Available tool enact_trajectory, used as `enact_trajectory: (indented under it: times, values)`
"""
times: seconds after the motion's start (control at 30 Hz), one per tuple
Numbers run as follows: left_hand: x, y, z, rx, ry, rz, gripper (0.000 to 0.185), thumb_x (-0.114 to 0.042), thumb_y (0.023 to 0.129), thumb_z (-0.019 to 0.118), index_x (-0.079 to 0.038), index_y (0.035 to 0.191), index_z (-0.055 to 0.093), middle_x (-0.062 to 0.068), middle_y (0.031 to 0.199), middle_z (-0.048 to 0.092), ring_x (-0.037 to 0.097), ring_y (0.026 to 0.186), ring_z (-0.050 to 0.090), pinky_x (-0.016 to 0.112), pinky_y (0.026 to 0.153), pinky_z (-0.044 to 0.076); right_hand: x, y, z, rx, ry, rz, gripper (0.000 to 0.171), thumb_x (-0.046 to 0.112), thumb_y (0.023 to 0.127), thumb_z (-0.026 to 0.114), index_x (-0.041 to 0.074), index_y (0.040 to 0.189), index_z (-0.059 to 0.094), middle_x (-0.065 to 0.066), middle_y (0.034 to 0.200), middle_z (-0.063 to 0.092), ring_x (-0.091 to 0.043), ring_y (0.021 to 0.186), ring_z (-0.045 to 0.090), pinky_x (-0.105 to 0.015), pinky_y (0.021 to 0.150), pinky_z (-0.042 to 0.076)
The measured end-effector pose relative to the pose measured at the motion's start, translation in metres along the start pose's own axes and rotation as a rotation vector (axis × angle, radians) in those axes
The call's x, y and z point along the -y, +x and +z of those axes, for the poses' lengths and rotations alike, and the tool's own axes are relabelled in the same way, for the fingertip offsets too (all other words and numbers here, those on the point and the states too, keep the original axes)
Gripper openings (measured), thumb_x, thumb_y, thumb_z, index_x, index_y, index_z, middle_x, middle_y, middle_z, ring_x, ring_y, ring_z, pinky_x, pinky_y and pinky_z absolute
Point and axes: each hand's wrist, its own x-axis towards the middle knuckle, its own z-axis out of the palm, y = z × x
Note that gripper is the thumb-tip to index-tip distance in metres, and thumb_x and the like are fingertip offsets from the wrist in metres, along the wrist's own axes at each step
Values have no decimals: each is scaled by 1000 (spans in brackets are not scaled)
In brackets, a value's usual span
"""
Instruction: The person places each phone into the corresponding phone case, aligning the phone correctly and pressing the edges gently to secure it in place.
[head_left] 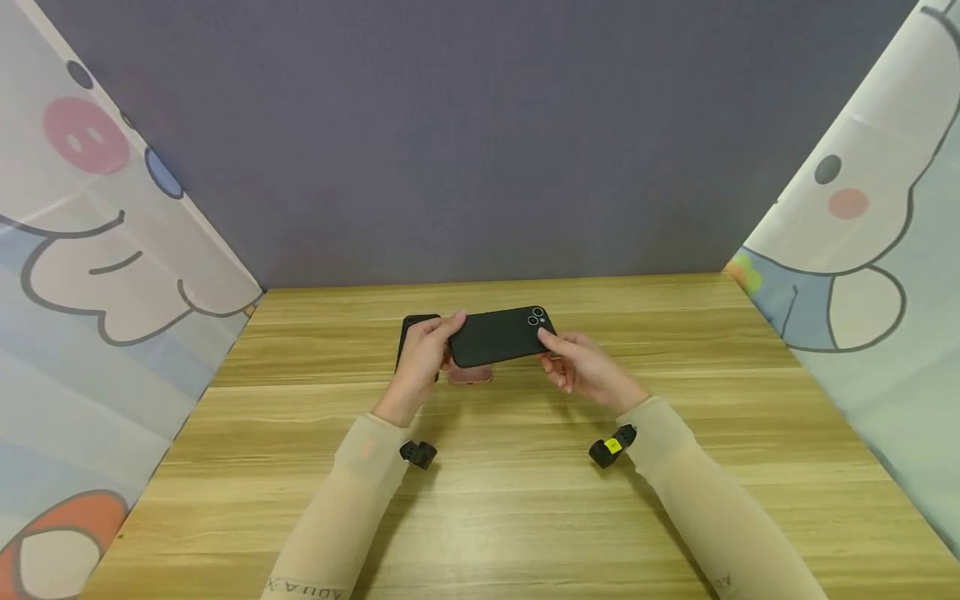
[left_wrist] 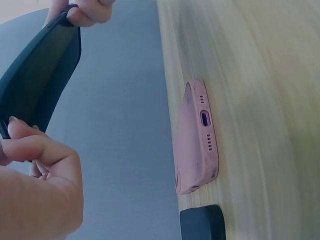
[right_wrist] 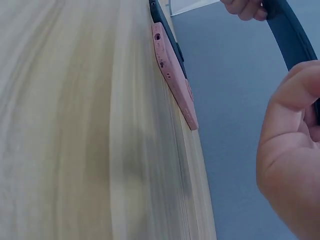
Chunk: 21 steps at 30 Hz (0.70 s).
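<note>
Both hands hold a black phone case (head_left: 495, 337) above the table, one at each end. My left hand (head_left: 422, 357) pinches its left end, thumb on top and fingers curled beneath. At the other end my right hand (head_left: 583, 363) pinches the corner beside two ringed camera openings. In the left wrist view the case's raised rim and hollow-looking inner side show. Below it lies a pink phone case (left_wrist: 195, 145), its bottom edge with port and speaker holes facing me. Another black phone-shaped item (left_wrist: 202, 222) lies left of the pink one, partly hidden by my left hand in the head view.
The wood-grain table (head_left: 517, 500) ends at a grey-purple upright panel (head_left: 480, 150) behind. Cartoon-printed cloths (head_left: 82, 217) hang at both sides. Black straps with small devices (head_left: 613, 446) sit at both wrists, over beige sleeves.
</note>
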Motion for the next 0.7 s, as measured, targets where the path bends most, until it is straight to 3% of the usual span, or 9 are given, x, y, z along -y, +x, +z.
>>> enact_trajectory:
  times: [0.3, 0.5, 0.7]
  values:
    - [-3, -5, 7, -14, 83, 29, 39, -38, 102, 63, -5, 85, 70, 0, 66, 52, 13, 54, 47, 28, 55, 45, -5, 3, 4, -116, 53, -69, 37, 37, 108, 50, 9, 90, 65, 3, 64, 62, -6, 45, 47, -17, 41, 37]
    - [-2, -4, 9, -26, 35, 30, 36, -34, 103, 63, -4, 83, 70, 1, 62, 53, 17, 52, 49, 25, 51, 44, -4, 2, 5, -136, 37, -63, 40, 39, 108, 48, 8, 88, 63, 3, 63, 59, -6, 43, 46, -17, 40, 36]
    - [0, -4, 10, 41, -66, -4, 37, -28, 104, 60, -8, 74, 63, 1, 59, 49, 16, 49, 45, 25, 49, 40, 0, 0, 6, -156, 24, -63, 43, 40, 109, 47, 10, 84, 63, 3, 61, 56, -6, 42, 42, -18, 39, 32]
